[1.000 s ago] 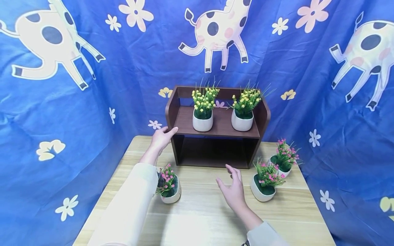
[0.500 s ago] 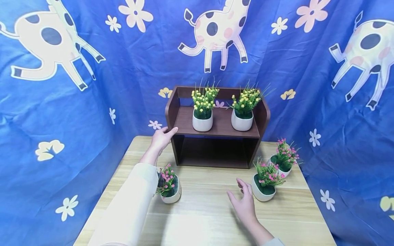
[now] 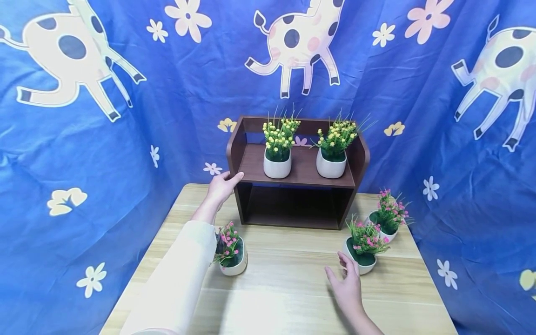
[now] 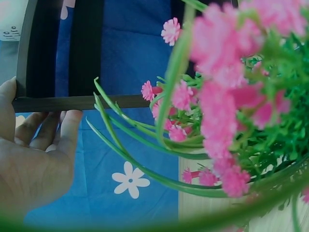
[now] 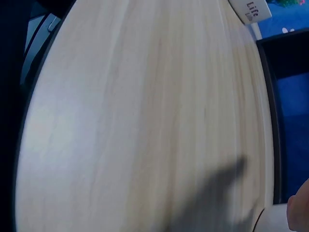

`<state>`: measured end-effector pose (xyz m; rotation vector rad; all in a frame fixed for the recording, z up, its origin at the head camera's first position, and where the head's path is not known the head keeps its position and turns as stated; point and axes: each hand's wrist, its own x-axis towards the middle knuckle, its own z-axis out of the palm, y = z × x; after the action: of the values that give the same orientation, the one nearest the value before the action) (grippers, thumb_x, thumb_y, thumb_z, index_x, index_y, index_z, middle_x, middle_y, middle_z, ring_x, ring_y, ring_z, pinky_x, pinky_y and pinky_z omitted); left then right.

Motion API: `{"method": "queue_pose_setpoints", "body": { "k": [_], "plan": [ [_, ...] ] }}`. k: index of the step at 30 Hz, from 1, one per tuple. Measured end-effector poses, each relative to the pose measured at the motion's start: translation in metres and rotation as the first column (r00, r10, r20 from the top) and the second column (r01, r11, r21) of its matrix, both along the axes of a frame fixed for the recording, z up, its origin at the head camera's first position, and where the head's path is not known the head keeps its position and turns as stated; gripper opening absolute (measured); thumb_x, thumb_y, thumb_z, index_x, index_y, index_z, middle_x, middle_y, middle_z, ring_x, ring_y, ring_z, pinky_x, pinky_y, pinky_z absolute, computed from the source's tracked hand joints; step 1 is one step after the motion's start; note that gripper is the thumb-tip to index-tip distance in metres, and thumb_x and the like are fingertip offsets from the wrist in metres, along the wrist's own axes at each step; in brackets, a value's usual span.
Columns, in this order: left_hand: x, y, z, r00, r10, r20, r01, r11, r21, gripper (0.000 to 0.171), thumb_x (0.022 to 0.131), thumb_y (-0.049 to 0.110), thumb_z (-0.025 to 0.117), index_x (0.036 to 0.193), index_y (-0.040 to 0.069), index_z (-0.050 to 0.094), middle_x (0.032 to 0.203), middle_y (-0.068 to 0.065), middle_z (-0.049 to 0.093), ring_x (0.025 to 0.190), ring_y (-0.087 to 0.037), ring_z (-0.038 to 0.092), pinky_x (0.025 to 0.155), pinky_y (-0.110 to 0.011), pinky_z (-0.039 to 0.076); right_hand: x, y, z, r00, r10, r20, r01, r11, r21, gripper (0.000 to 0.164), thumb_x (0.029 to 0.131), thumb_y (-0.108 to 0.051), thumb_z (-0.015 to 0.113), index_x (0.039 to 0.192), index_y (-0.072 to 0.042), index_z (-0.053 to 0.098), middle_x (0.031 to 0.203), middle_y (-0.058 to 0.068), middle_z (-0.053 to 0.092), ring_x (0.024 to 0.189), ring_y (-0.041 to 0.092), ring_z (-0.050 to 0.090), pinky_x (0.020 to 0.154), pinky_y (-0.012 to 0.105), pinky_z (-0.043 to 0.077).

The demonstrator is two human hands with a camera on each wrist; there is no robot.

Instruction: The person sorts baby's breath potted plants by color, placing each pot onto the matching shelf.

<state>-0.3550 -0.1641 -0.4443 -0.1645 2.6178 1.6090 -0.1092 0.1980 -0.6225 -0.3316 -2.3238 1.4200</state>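
My left hand point(image 3: 220, 190) grips the left side panel of a dark brown two-tier shelf point(image 3: 293, 219). In the left wrist view, thumb and fingers lie on opposite faces of the panel's edge. My right hand point(image 3: 348, 287) is beside a white pot of pink flowers point(image 3: 367, 238) at the right, fingers apart and slightly bent, fingertips right at the pot's near left side. In the right wrist view only a bit of a finger point(image 5: 300, 208) shows, close to a white pot point(image 5: 274, 220). Two white pots of yellow flowers point(image 3: 278, 167) point(image 3: 331, 167) stand on the upper tier.
Another pot of pink flowers point(image 3: 388, 218) stands behind the right one. Below my left forearm is a third pink-flowered pot point(image 3: 235, 264). The wooden table point(image 3: 289, 274) is enclosed by a blue patterned curtain point(image 3: 184, 93).
My right hand has moved rightward and nearer to me, from in front of the shelf to the near pink-flowered pot. My left hand keeps its grip on the shelf.
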Motion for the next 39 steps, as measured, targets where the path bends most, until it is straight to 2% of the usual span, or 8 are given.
{"method": "queue_pose_setpoints", "body": {
  "k": [3, 12, 18, 26, 34, 39],
  "plan": [
    [0.000, 0.001, -0.001, 1.000, 0.001, -0.005, 0.000, 1.000, 0.001, 0.069, 0.089, 0.062, 0.065, 0.140, 0.016, 0.058, 0.127, -0.016, 0.066, 0.105, -0.028, 0.066, 0.101, -0.045, 0.052, 0.002, 0.008, -0.004, 1.000, -0.026, 0.012, 0.026, 1.000, -0.008, 0.061, 0.081, -0.013, 0.084, 0.136, -0.008, 0.058, 0.126, 0.008, 0.054, 0.116, 0.018, 0.052, 0.101, 0.034, 0.047],
    [-0.001, 0.001, -0.002, 1.000, -0.002, 0.003, 0.002, 1.000, 0.018, 0.074, 0.089, 0.062, 0.066, 0.144, 0.015, 0.054, 0.139, -0.018, 0.060, 0.115, -0.033, 0.066, 0.104, -0.047, 0.052, 0.009, 0.033, -0.014, 0.992, -0.119, 0.048, 0.120, 0.993, -0.013, 0.053, 0.082, -0.011, 0.083, 0.130, -0.006, 0.061, 0.121, 0.007, 0.056, 0.110, 0.019, 0.053, 0.094, 0.014, 0.045],
    [-0.002, 0.000, -0.003, 1.000, -0.005, -0.001, 0.005, 1.000, 0.025, 0.074, 0.088, 0.063, 0.066, 0.143, 0.014, 0.055, 0.139, -0.018, 0.060, 0.116, -0.034, 0.065, 0.104, -0.047, 0.053, 0.013, 0.046, -0.018, 0.984, -0.165, 0.071, 0.165, 0.986, -0.003, 0.045, 0.083, -0.012, 0.081, 0.123, -0.003, 0.061, 0.117, 0.008, 0.056, 0.107, 0.022, 0.054, 0.088, 0.010, 0.043],
    [-0.002, 0.000, -0.003, 1.000, -0.001, -0.013, 0.001, 1.000, -0.003, 0.072, 0.088, 0.064, 0.065, 0.141, 0.015, 0.057, 0.137, -0.018, 0.061, 0.115, -0.033, 0.066, 0.105, -0.048, 0.051, 0.011, 0.061, -0.019, 0.977, -0.202, 0.067, 0.204, 0.979, -0.018, 0.045, 0.085, -0.011, 0.080, 0.120, 0.000, 0.055, 0.115, 0.010, 0.053, 0.102, 0.014, 0.052, 0.086, 0.003, 0.041],
    [-0.001, 0.000, -0.003, 1.000, 0.003, -0.013, -0.003, 1.000, -0.002, 0.074, 0.088, 0.064, 0.066, 0.142, 0.014, 0.056, 0.138, -0.019, 0.060, 0.115, -0.035, 0.066, 0.105, -0.047, 0.052, 0.005, 0.076, -0.013, 0.969, -0.241, 0.060, 0.244, 0.969, -0.043, 0.058, 0.084, -0.013, 0.081, 0.129, 0.003, 0.047, 0.122, 0.016, 0.048, 0.102, 0.023, 0.051, 0.086, 0.007, 0.043],
    [-0.001, 0.000, -0.004, 1.000, 0.005, -0.016, -0.006, 1.000, -0.017, 0.074, 0.089, 0.064, 0.065, 0.142, 0.013, 0.055, 0.137, -0.019, 0.061, 0.114, -0.034, 0.066, 0.105, -0.047, 0.051, 0.000, 0.089, -0.015, 0.971, -0.216, 0.107, 0.220, 0.975, -0.026, 0.077, 0.081, -0.019, 0.084, 0.142, -0.001, 0.040, 0.131, 0.022, 0.042, 0.107, 0.026, 0.048, 0.096, 0.027, 0.044]
  ]
}}
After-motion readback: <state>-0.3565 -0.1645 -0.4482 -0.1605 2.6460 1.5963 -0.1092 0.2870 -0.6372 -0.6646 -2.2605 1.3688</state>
